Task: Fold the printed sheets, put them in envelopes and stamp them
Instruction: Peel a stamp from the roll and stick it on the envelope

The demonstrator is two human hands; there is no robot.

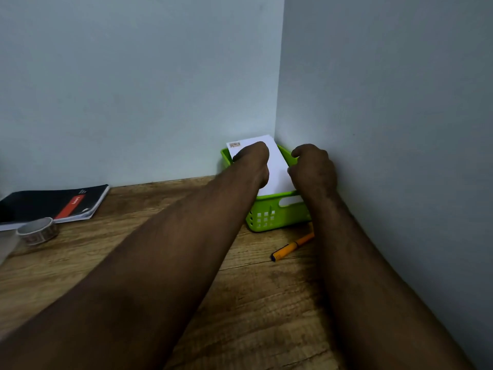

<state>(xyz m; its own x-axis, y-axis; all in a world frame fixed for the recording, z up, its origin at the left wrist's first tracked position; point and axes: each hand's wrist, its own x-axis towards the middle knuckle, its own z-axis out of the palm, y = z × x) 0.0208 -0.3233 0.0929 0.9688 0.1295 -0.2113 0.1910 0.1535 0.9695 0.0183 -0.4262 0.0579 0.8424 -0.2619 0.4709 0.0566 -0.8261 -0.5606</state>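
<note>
A stamped white envelope (277, 166) is held over the green basket (269, 212) in the worktop's far corner; it is pinched at its edges by the left hand (252, 158) and right hand (313, 169), fingers curled round it; its long axis runs away from the person, stamp end farthest; it is judged light, thin and easily creased, best held by the long edges.

Light: dim, flat, bluish — soft shadows only | Glare: none | Blur: left forearm (149, 263) smeared — softness near frame's lower edge | Distortion: wide-angle stretch at borders
</note>
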